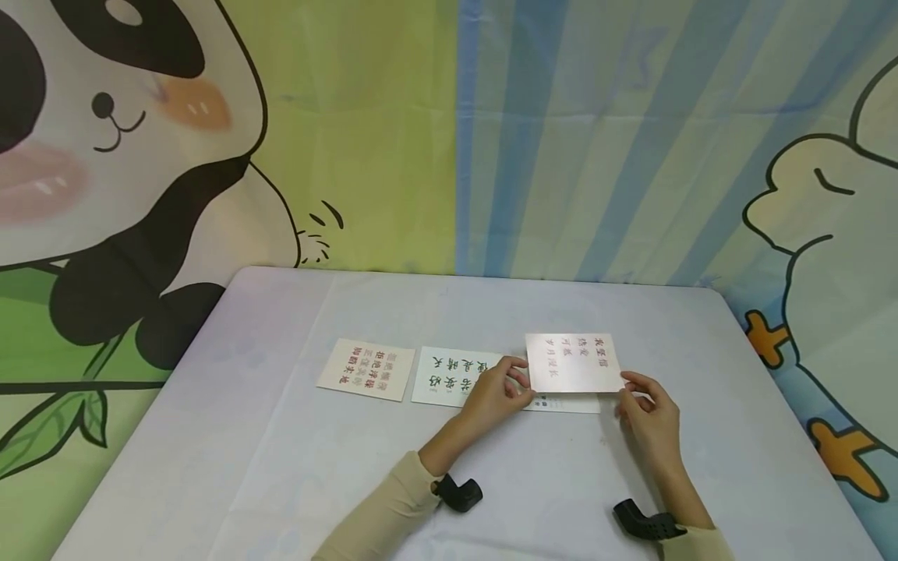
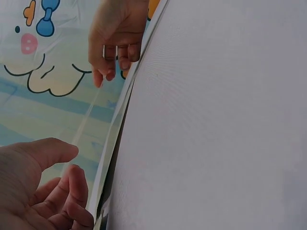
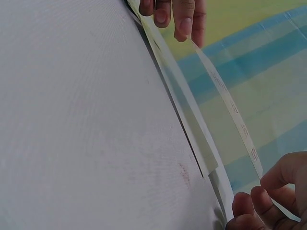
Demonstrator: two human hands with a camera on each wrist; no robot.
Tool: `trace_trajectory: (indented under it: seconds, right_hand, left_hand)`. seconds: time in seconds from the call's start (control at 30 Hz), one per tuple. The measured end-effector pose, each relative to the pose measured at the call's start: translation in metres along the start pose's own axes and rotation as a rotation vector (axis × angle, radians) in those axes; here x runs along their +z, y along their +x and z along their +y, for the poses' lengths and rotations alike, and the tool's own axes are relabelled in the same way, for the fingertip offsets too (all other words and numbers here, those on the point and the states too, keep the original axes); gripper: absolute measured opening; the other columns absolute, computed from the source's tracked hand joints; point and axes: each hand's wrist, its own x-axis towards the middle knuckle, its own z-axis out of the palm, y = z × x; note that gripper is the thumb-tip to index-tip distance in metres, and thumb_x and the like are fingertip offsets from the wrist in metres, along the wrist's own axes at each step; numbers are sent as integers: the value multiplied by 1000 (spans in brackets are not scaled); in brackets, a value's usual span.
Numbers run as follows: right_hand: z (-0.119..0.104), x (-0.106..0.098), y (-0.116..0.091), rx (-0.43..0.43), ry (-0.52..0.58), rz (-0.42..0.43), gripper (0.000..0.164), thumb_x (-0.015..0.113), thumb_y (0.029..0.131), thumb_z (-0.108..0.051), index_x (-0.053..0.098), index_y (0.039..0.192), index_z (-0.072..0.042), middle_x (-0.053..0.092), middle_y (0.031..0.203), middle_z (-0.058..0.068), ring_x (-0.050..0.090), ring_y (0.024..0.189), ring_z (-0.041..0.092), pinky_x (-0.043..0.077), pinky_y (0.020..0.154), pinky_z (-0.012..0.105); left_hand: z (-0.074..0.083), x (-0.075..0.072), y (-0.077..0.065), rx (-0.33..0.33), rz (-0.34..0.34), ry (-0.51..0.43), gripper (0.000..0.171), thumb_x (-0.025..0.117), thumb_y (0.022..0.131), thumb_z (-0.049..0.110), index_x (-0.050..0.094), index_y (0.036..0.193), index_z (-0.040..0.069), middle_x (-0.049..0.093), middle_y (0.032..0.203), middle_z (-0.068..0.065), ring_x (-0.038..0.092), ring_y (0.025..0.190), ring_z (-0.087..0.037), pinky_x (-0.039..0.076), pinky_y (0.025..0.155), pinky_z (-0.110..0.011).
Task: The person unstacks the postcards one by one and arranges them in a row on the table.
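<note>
A pale card [image 1: 571,363] with columns of reddish-brown characters is held up by both hands above the table. My left hand [image 1: 495,396] pinches its lower left corner, and my right hand [image 1: 652,421] pinches the lower right one. Seen nearly edge-on in the right wrist view, the card [image 3: 229,103] is a thin strip between both hands. Partly hidden beneath it lies a white card [image 1: 564,403]. A card with dark green characters [image 1: 438,378] sits behind my left hand, its right part covered. Farther left is a cream card [image 1: 366,369] with red and faint grey characters.
The table [image 1: 295,483] has a white cloth and meets a printed backdrop [image 1: 533,140] at its far edge. A panda picture [image 1: 210,179] fills the backdrop's left side. Black wrist mounts [image 1: 459,494] sit at both sleeves.
</note>
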Motion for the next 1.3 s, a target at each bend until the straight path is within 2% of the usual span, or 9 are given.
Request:
trace_trajectory:
  seconds: [0.27, 0.5, 0.8, 1.03, 1.3]
  right_hand:
    - [6, -10, 0, 0, -15, 40, 32, 63, 89, -1, 60, 122, 1, 52, 94, -4, 57, 58, 0, 44, 48, 16]
    - [11, -26, -2, 7, -81, 62, 36, 66, 90, -6, 59, 125, -1, 50, 99, -2, 57, 65, -1, 45, 49, 17]
    - [13, -42, 1, 55, -125, 121, 39, 66, 91, -10, 57, 128, 1, 49, 102, -3, 54, 69, -5, 46, 52, 15]
    - [18, -51, 1, 94, -174, 207, 39, 66, 93, -21, 60, 127, -2, 50, 101, -6, 50, 72, -1, 44, 54, 13]
    - [30, -63, 6, 108, -238, 271, 46, 68, 92, -33, 62, 126, -4, 53, 103, -1, 48, 75, 1, 40, 57, 11]
  left_hand:
    - [3, 13, 3, 7, -21, 3, 38, 72, 83, 5, 58, 119, 2, 68, 93, -5, 51, 64, 2, 43, 59, -15]
    - [5, 28, 5, 31, -48, 17, 35, 71, 84, 6, 60, 118, 3, 67, 91, -3, 51, 65, 2, 43, 61, -15]
    - [19, 47, 10, 58, -87, 64, 36, 69, 86, 10, 60, 120, 2, 67, 92, 1, 50, 66, 5, 43, 60, -13]
    - [26, 60, 14, 57, -114, 102, 40, 68, 85, 11, 59, 124, 4, 67, 94, 3, 50, 67, 6, 42, 60, -12]
    - [29, 76, 21, 67, -112, 189, 40, 70, 83, 12, 60, 122, 6, 63, 94, 6, 50, 68, 4, 40, 58, -12]
